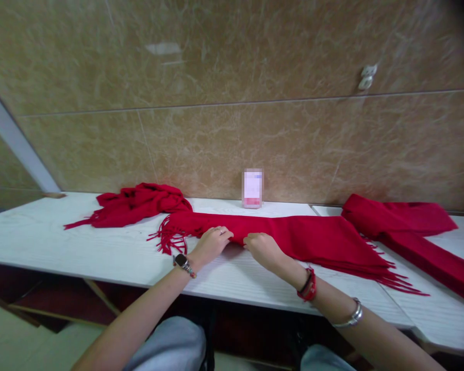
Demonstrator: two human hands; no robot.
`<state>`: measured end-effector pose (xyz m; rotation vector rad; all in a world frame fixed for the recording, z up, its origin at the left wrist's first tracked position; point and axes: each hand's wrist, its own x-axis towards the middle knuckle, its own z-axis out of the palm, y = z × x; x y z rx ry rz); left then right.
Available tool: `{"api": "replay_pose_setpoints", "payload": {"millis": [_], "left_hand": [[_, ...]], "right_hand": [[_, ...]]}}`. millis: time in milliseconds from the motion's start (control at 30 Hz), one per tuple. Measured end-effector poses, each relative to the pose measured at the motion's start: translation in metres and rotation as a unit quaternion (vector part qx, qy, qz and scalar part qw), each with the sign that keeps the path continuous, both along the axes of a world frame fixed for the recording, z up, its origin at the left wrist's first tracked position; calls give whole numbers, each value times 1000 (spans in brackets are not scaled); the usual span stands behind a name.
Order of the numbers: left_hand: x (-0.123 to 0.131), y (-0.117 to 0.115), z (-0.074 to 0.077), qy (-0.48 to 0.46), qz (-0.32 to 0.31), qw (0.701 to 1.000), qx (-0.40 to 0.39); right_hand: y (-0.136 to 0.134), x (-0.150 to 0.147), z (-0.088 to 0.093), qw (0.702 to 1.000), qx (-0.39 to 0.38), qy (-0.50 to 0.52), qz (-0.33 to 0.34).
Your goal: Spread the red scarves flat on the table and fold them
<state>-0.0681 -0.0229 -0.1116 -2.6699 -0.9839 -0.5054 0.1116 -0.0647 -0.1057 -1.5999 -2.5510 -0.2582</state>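
Observation:
A red fringed scarf [313,234] lies lengthwise across the white table, its tassels at both the left and right ends. My left hand [212,241] pinches its near edge left of the middle, fingers closed on the cloth. Close beside it, my right hand [263,248] grips the same edge, with the fingers curled in. Between the two hands the edge is lifted slightly off the table. The fingertips of both hands are partly hidden by the cloth and the knuckles.
A crumpled red scarf [143,206] lies at the back left. More folded red cloth [402,219] lies at the right, one strip running toward the table's edge. A blurred upright phone-like object [252,188] leans by the tiled wall [201,144]. The white table [81,252] has open shelves below.

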Motion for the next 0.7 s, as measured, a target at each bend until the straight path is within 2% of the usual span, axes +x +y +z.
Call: {"api": "replay_pose_setpoints", "payload": {"millis": [100,200,367,500,700], "left_hand": [[-6,2,2,-36,14,999,27],[-7,4,2,-16,8,1000,-9],[-6,4,0,-25,6,999,-36],[-10,5,1,5,1,1000,-20],[-38,22,9,-26,67,997,27]], "right_hand": [[4,3,1,1000,-8,2,-15],[3,3,5,999,-26,-7,-29],[4,-16,9,1000,2,-7,-22],[11,-27,7,999,-18,2,-32],[21,-17,4,996,-32,65,-46]]}}
